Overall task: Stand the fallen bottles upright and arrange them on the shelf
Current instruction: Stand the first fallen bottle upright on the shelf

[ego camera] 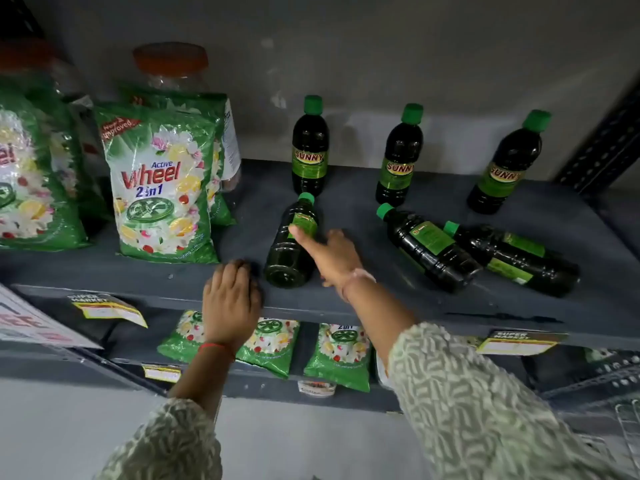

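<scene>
Three dark green Sunny bottles with green caps stand upright along the back of the grey shelf (398,306): one at the left (309,147), one in the middle (400,157), one at the right (505,164). Three more lie on their sides: one near the front (292,247), cap pointing back, and two side by side at the right (429,247) (516,259). My right hand (334,252) reaches over the front fallen bottle, its forefinger touching the label, fingers apart, holding nothing. My left hand (231,299) rests palm down on the shelf's front edge, just left of that bottle.
Green Wheel detergent bags (159,181) stand on the shelf's left half, with orange-lidded jars (171,67) behind them. Smaller detergent packets (337,355) sit on the shelf below. Price tags (519,342) hang from the front edge. A perforated metal upright (602,147) bounds the right side.
</scene>
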`<state>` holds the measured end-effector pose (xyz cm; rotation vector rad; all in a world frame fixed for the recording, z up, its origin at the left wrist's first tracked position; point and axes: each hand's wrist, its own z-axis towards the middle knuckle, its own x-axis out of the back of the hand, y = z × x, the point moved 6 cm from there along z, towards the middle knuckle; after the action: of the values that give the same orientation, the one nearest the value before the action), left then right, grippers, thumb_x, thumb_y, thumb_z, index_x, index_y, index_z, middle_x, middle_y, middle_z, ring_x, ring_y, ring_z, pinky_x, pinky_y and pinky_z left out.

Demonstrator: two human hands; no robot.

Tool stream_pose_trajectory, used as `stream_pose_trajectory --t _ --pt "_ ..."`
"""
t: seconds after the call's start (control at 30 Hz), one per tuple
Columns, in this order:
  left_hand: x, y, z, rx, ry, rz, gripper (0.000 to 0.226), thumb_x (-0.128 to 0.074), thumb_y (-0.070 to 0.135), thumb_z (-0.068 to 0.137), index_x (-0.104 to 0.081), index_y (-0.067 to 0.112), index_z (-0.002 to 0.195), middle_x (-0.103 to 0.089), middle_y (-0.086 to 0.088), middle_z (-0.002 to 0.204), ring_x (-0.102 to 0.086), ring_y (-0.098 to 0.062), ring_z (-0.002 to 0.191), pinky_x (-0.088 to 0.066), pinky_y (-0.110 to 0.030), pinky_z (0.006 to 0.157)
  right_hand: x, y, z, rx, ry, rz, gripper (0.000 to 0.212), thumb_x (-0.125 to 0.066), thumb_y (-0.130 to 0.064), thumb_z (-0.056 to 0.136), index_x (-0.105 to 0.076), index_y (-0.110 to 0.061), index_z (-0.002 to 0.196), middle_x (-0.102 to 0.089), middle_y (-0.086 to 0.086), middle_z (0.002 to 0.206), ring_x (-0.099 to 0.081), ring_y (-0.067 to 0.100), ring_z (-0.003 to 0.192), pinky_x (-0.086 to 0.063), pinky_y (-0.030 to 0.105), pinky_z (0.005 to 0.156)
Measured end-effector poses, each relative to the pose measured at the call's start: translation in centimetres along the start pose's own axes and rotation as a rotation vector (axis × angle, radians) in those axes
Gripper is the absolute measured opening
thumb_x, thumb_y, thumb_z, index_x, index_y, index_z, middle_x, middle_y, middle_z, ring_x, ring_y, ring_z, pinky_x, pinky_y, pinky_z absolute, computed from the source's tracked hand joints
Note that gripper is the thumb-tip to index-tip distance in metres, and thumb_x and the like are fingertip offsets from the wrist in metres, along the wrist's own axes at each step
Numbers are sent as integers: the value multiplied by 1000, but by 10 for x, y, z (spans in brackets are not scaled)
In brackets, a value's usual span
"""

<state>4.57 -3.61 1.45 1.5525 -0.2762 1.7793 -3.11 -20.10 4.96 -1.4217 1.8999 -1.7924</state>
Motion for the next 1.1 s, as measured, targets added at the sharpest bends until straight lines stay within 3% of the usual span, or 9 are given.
stream_pose_trajectory --t 0.07,0.13,0.3,0.43,0.57,0.7,0.8,0.9,1.1 --pt "-1 1 0 -18 -10 26 46 -30 28 85 -59 3 112 -64 -19 115 -57 -38 106 -38 -42 92 -13 -7 9 -145 -20 96 101 -62 -82 34 -58 -11 106 -66 7 102 -65 26 86 -59 40 68" --pt "-4 0 -1 -63 21 36 48 -31 28 87 -59 1 116 -64 -20 119 -57 -39 113 -35 -38 99 -21 -15 19 -192 -40 114 91 -70 -71 35 -61 -13 104 -68 7 102 -66 26 86 -59 43 72" --pt "-6 2 2 -88 -38 43 53 -27 31 88 -52 6 128 -56 -13 134 -50 -33 126 -38 -47 105 -13 -10 26 -66 132 204 55 -76 -53 56 -63 -13 93 -69 7 98 -65 26 88 -56 38 79" --pt "-7 4 2 -104 -52 52 55 -24 31 89 -48 6 131 -52 -12 137 -47 -33 129 -31 -46 107 26 -21 17 231 388 75 63 -77 -44 62 -48 -7 105 -64 9 98 -64 29 90 -52 34 73" --pt "-9 2 2 -99 -74 54 60 -18 35 88 -43 7 135 -46 -11 142 -39 -32 134 -19 -40 110 46 -9 7 371 440 -107 86 -80 -38 61 -37 -4 127 -58 15 121 -58 32 107 -49 37 85" --pt "-8 5 6 -101 -158 35 76 -2 44 80 -29 9 142 -30 -8 152 -22 -26 143 -13 -35 117 53 6 2 387 422 -69 93 -81 -35 61 -32 -5 133 -54 13 127 -55 26 113 -45 27 88" --pt "-8 10 11 -104 -239 15 83 3 49 75 -20 8 144 -20 -8 156 -13 -23 146 -10 -34 119 50 13 -1 401 397 -48 102 -83 -42 56 -30 -7 136 -45 12 132 -46 21 121 -41 31 100" --pt "-15 23 23 -131 -274 9 73 -7 47 83 -17 9 145 -16 -7 157 -9 -21 146 -7 -33 119 48 18 2 380 436 -83 111 -84 -49 47 -30 -9 136 -42 13 130 -43 27 122 -38 37 103" --pt "-29 45 37 -136 -316 23 56 -25 38 97 -11 15 146 -10 -1 158 -4 -20 147 -6 -36 120 48 34 0 345 318 104 87 -73 -26 62 -27 -15 134 -58 6 117 -58 20 108 -48 45 96"
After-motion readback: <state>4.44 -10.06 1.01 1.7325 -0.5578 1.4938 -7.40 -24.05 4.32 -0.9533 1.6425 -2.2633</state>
